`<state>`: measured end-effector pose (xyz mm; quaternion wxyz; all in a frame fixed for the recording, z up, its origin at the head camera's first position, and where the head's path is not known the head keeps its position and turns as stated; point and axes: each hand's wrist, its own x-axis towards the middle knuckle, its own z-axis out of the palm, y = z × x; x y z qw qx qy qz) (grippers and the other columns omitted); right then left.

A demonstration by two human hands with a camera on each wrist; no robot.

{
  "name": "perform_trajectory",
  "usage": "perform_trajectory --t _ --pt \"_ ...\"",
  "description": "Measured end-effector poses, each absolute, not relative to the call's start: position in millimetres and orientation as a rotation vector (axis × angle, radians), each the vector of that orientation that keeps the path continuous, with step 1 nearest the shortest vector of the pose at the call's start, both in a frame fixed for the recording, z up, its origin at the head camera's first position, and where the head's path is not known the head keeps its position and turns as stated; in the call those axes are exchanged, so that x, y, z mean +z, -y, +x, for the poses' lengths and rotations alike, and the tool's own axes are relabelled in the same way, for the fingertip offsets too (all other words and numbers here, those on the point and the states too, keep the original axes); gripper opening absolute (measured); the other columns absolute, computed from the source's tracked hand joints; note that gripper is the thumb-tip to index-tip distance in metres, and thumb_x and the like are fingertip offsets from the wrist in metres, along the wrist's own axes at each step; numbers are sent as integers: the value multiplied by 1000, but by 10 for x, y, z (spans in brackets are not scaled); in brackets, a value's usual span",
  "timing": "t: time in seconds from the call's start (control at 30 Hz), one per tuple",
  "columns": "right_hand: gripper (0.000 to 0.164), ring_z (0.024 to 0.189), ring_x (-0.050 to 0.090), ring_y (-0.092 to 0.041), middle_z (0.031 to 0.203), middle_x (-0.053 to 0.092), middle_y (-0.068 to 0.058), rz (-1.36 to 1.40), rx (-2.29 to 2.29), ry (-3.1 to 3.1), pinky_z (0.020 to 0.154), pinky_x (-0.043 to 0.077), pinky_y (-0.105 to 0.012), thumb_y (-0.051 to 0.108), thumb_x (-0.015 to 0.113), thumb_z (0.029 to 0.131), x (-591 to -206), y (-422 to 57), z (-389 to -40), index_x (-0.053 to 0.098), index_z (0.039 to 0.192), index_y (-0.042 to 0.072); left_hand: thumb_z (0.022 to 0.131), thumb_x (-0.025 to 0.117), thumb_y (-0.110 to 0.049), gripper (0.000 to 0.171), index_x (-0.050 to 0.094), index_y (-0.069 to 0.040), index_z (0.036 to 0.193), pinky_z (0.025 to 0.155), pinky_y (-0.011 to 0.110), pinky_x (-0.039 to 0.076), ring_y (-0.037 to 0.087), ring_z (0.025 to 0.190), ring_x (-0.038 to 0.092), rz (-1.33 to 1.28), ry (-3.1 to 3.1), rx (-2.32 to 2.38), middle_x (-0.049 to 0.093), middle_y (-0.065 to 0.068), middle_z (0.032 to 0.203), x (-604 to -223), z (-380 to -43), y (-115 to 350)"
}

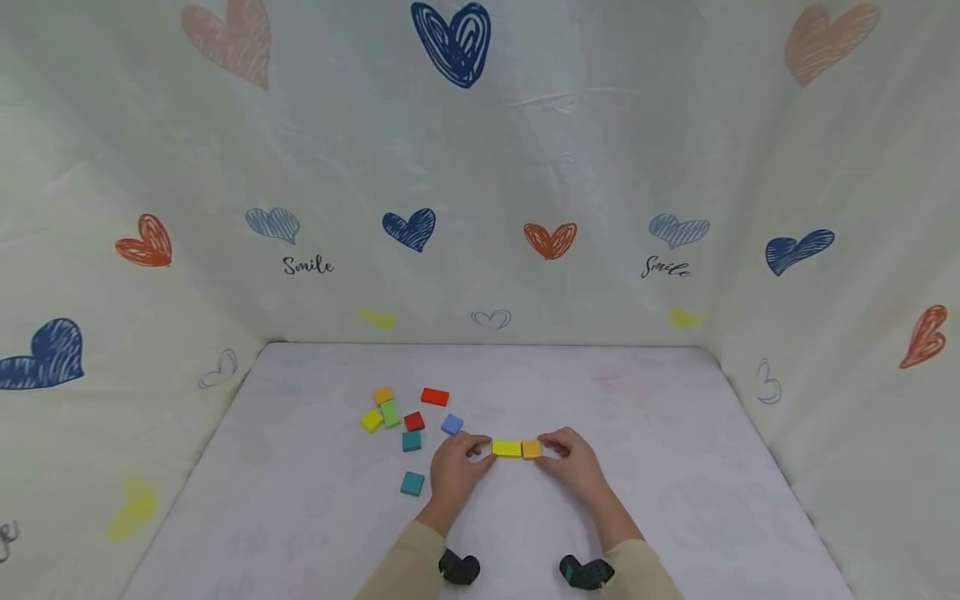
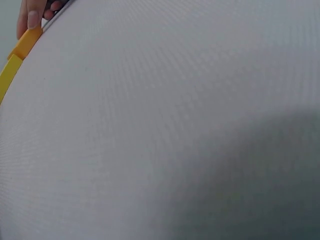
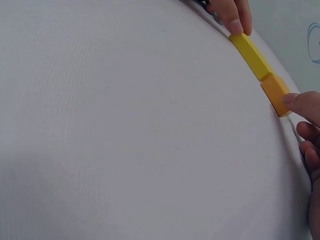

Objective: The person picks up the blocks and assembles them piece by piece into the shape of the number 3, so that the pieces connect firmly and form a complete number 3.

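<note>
A yellow block (image 1: 506, 449) and an orange block (image 1: 531, 450) lie end to end in front of the person, the orange one on the right. The left hand (image 1: 457, 467) pinches the yellow block at its left end between thumb and fingers. At the other end, the right hand (image 1: 577, 467) pinches the orange block. In the right wrist view the yellow block (image 3: 251, 56) meets the orange block (image 3: 276, 95), with a thumb pressed on the latter. The left wrist view catches only part of the pair, the orange block (image 2: 26, 44) under the right hand's fingers (image 2: 33, 19).
Left of the hands lie loose blocks: a long red one (image 1: 435, 397), a small red one (image 1: 414, 421), a blue one (image 1: 452, 424), a green one (image 1: 389, 413), a yellow one (image 1: 372, 421), an orange one (image 1: 383, 395) and two teal ones (image 1: 412, 441). A heart-printed curtain (image 1: 480, 167) surrounds the white table (image 1: 675, 467).
</note>
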<state>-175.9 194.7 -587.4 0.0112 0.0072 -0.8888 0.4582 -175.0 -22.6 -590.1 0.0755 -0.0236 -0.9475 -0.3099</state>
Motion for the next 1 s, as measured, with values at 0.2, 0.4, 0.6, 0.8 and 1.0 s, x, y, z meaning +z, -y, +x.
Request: perform_trajectory --t 0.2,0.4,0.6,0.8,1.0 --pt "29 88 55 -14 95 62 6 -3 1464 2775 81 48 -35 12 82 78 -5892 -1965 -1782 74 105 13 76 85 -32 30 76 -26 104 65 22 43 6 72 44 -76 2841 -928 44 -17 72 -5905 -1753 227" --pt "28 89 55 -13 95 62 7 -3 1468 2770 82 48 -35 13 83 78 -5895 -1961 -1789 74 104 14 76 85 -31 31 76 -25 105 64 23 42 7 71 44 -89 2835 -928 45 -16 72 -5874 -1741 222" --pt "27 89 55 -12 94 61 8 2 1449 2779 82 48 -35 13 83 78 -5898 -1968 -1796 75 104 16 76 85 -31 30 76 -26 104 65 24 41 7 71 43 -106 2826 -915 47 -15 73 -5871 -1745 218" --pt "27 89 55 -12 95 61 8 -1 1435 2783 82 48 -34 12 82 78 -5907 -1964 -1803 75 104 16 76 84 -32 30 76 -26 104 64 24 41 8 71 43 -106 2837 -925 47 -14 73 -5870 -1752 219" --pt "28 90 55 -13 96 61 7 -6 1438 2786 82 49 -35 12 83 78 -5896 -1952 -1789 75 104 15 77 84 -33 30 76 -27 105 65 23 40 7 71 43 -99 2851 -935 46 -15 73 -5871 -1750 228"
